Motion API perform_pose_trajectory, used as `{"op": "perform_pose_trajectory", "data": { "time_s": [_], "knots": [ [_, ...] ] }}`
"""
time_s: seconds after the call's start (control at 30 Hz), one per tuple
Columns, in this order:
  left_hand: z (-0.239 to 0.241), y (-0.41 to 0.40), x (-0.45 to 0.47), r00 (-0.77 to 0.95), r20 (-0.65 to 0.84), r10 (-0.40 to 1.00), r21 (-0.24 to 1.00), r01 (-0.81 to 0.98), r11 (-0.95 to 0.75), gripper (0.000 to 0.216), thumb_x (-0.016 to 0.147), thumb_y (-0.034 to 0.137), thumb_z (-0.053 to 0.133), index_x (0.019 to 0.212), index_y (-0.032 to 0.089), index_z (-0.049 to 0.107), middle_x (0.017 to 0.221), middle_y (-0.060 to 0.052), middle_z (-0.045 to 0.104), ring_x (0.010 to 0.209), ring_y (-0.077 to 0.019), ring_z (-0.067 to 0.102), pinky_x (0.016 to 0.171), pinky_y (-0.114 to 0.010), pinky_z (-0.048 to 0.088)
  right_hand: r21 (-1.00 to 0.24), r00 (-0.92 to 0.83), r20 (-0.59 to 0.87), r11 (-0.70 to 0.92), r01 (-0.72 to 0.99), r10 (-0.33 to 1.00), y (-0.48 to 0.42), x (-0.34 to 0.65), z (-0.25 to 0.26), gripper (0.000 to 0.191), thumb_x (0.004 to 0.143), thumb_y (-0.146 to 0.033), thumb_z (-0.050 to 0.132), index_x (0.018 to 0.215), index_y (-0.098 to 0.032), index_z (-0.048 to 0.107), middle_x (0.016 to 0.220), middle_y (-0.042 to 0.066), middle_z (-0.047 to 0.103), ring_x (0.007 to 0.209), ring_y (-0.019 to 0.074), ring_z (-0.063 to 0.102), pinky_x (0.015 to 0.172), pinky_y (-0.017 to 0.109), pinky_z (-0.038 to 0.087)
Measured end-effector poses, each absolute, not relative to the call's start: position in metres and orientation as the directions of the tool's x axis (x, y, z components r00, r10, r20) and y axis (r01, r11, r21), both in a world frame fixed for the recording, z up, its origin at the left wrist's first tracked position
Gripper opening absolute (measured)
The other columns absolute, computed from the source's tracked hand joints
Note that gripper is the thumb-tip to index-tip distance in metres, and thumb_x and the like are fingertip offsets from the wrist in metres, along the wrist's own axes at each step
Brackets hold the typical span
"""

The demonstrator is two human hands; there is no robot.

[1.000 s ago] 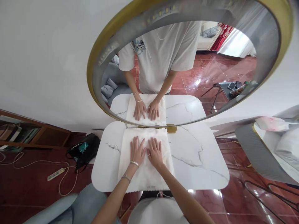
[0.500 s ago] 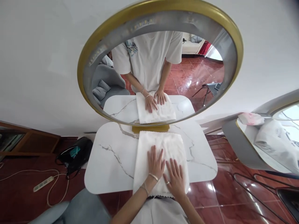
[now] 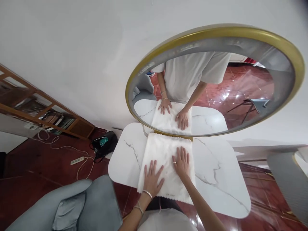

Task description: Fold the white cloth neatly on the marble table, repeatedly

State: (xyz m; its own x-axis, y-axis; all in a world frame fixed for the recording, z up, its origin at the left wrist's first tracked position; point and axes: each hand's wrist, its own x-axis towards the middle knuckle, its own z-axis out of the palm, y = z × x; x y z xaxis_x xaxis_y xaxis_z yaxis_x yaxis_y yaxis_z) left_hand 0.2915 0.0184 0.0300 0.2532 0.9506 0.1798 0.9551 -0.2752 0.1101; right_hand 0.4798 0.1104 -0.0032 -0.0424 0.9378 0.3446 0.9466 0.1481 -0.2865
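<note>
A white towel with scalloped edges lies spread on the white marble-patterned table, its near edge reaching the table's front. Flat on the near left part of the cloth rests my left hand, fingers spread, bracelets at the wrist. My right hand, wearing a ring, presses flat on the upper right part, fingers stretched out. Neither hand grips anything. Slight wrinkles show in the towel around the hands.
A gold-framed oval mirror rises behind the towel and reflects both hands. At the lower left stands a grey armchair. A black bag and a power strip lie on the red floor beyond it.
My left hand has moved left and nearer to me on the towel, and my right hand has slid farther up it. The camera view has turned, shifting the mirror right.
</note>
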Motion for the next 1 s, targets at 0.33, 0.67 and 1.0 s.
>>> {"op": "perform_pose_trajectory", "data": {
  "time_s": [0.33, 0.67, 1.0],
  "knots": [
    [0.024, 0.042, 0.202, 0.193, 0.163, 0.967, 0.099, 0.972, -0.211, 0.06, 0.088, 0.038, 0.051, 0.144, 0.035, 0.032, 0.155, -0.008, 0.026, 0.142, -0.0309, 0.022, 0.113, -0.057, 0.014, -0.282, -0.132, 0.338, 0.234, 0.931, 0.932, 0.138, 0.372, 0.008, 0.063, 0.097, -0.028, 0.031, 0.152, -0.017, 0.002, 0.154, 0.014, 0.023, 0.143, 0.0252, 0.018, 0.112, 0.049, 0.022],
    [0.022, 0.179, 0.139, 0.098, 0.175, 0.98, 0.375, 0.914, -0.158, 0.05, 0.094, 0.029, 0.036, 0.144, 0.027, 0.035, 0.156, -0.008, 0.023, 0.144, -0.0285, 0.017, 0.114, -0.054, 0.023, -0.242, -0.021, 0.343, 0.109, 0.964, 0.939, 0.191, 0.308, -0.001, 0.061, 0.096, -0.034, 0.033, 0.151, -0.017, 0.013, 0.153, 0.016, 0.022, 0.141, 0.0298, 0.021, 0.11, 0.052, 0.024],
    [0.016, 0.274, 0.132, 0.17, 0.165, 0.972, 0.361, 0.907, -0.22, 0.048, 0.091, 0.034, 0.042, 0.139, 0.026, 0.043, 0.152, -0.006, 0.033, 0.142, -0.029, 0.023, 0.116, -0.051, 0.016, -0.187, 0.088, 0.258, -0.04, 0.982, 0.962, 0.238, 0.284, 0.006, 0.053, 0.093, -0.04, 0.032, 0.131, -0.008, 0.051, 0.13, 0.022, 0.052, 0.13, 0.0378, 0.032, 0.103, 0.055, 0.024]
  ]
}}
